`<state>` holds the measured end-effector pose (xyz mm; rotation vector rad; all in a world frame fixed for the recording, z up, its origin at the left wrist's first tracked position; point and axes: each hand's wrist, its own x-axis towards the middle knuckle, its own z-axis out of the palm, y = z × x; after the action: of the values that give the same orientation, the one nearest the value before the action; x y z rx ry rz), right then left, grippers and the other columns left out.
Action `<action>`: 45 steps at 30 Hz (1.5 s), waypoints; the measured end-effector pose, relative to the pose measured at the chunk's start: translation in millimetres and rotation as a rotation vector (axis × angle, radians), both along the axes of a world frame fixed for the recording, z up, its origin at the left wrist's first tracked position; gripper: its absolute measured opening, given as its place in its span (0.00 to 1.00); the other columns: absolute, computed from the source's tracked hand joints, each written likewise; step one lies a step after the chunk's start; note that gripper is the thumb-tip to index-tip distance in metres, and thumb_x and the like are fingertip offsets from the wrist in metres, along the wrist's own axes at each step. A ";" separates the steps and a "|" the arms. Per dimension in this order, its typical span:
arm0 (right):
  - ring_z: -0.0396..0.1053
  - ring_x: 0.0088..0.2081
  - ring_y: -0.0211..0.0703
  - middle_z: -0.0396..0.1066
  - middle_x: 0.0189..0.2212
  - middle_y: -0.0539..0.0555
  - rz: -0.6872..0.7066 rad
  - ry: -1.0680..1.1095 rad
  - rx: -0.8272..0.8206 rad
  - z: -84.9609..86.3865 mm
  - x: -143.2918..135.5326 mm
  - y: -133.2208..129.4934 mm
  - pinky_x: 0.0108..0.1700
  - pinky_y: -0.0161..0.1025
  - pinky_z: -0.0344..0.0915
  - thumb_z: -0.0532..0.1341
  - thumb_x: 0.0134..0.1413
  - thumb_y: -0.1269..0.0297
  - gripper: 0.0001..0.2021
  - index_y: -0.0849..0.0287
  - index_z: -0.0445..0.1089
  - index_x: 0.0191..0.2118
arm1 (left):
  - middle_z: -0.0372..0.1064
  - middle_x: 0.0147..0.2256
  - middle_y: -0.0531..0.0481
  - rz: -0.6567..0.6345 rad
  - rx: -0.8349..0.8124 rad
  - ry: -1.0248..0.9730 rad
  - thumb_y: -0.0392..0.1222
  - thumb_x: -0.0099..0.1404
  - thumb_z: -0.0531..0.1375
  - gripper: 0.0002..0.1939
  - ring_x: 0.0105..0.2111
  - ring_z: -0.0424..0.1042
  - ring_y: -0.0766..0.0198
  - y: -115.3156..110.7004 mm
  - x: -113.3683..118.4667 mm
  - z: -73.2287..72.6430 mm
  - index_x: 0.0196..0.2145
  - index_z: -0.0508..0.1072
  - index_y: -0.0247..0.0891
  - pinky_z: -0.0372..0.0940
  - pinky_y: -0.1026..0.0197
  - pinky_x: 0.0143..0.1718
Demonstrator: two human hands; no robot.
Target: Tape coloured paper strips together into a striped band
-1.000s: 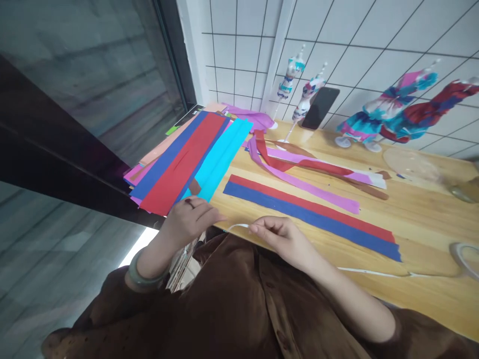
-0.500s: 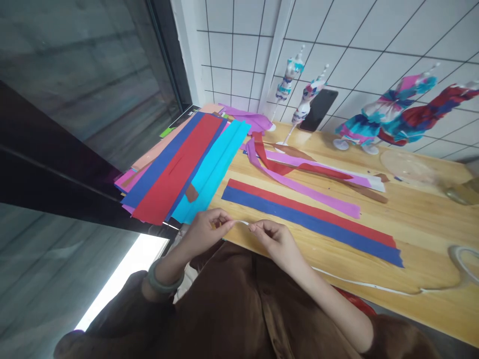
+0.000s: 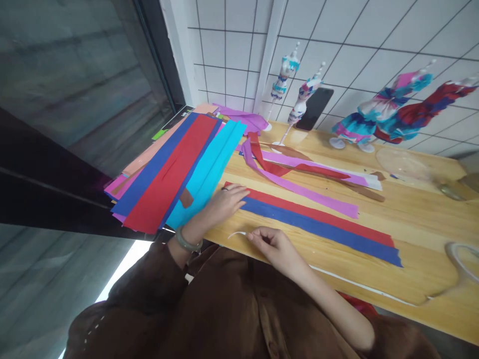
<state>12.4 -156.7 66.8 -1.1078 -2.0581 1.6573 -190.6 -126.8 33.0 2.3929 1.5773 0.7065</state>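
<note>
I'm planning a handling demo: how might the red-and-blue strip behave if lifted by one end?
The red-and-blue strip would probably droop: the similar-looking purple ribbon behind it lies bent. It is likely light, looking thin and flat on the table. Its two side-by-side bands might separate; whether they're joined isn't clear.
</note>
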 end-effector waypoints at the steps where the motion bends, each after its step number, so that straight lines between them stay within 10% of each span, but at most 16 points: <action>1: 0.47 0.23 0.33 0.49 0.19 0.45 0.025 -0.005 -0.027 2.6 4.0 -1.8 0.26 0.33 0.47 0.53 0.55 0.49 0.20 0.59 0.57 0.21 | 0.62 0.54 0.44 -0.055 0.004 0.028 0.42 0.66 0.51 0.19 0.57 0.56 0.59 8.6 8.8 0.9 0.54 0.63 0.37 0.53 0.53 0.57; 8: 0.45 0.23 0.33 0.46 0.20 0.45 0.022 0.001 -0.139 6.0 35.8 -4.8 0.26 0.34 0.45 0.52 0.55 0.47 0.21 0.59 0.56 0.21 | 0.49 0.61 0.45 -0.302 -0.019 0.193 0.55 0.64 0.49 0.26 0.63 0.43 0.55 43.5 63.6 -8.1 0.58 0.58 0.45 0.40 0.49 0.60; 18: 0.51 0.24 0.33 0.55 0.20 0.47 -0.102 0.042 -0.094 -8.1 31.9 8.1 0.27 0.33 0.51 0.54 0.54 0.48 0.20 0.62 0.64 0.26 | 0.42 0.63 0.43 -0.274 -0.036 0.128 0.56 0.64 0.49 0.30 0.64 0.37 0.53 44.4 67.5 -9.9 0.61 0.52 0.44 0.35 0.45 0.61; 26: 0.56 0.27 0.37 0.62 0.23 0.50 -0.241 -0.066 0.111 -12.7 17.7 22.6 0.31 0.35 0.55 0.52 0.56 0.51 0.18 0.61 0.67 0.29 | 0.72 0.40 0.47 0.102 -0.240 -0.521 0.48 0.68 0.45 0.18 0.43 0.69 0.63 -5.5 11.5 23.4 0.39 0.72 0.37 0.63 0.59 0.46; 33: 0.55 0.25 0.37 0.60 0.20 0.48 -0.222 -0.105 0.150 -12.1 3.6 25.2 0.29 0.35 0.53 0.52 0.55 0.49 0.19 0.60 0.64 0.25 | 0.70 0.33 0.49 0.309 -0.132 -0.521 0.48 0.56 0.62 0.10 0.37 0.68 0.62 -62.2 4.9 17.6 0.30 0.71 0.39 0.63 0.57 0.41; 45: 0.58 0.26 0.39 0.63 0.22 0.50 -0.195 -0.100 0.155 -17.2 -0.8 22.3 0.31 0.36 0.54 0.52 0.55 0.48 0.19 0.60 0.66 0.27 | 0.69 0.28 0.51 0.355 -0.159 -0.602 0.40 0.60 0.56 0.07 0.34 0.67 0.64 -66.5 13.7 14.3 0.26 0.69 0.38 0.63 0.59 0.37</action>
<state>11.6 -134.4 49.6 -1.3136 -2.0249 1.3529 -176.9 -193.3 47.3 1.5810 1.6971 1.1764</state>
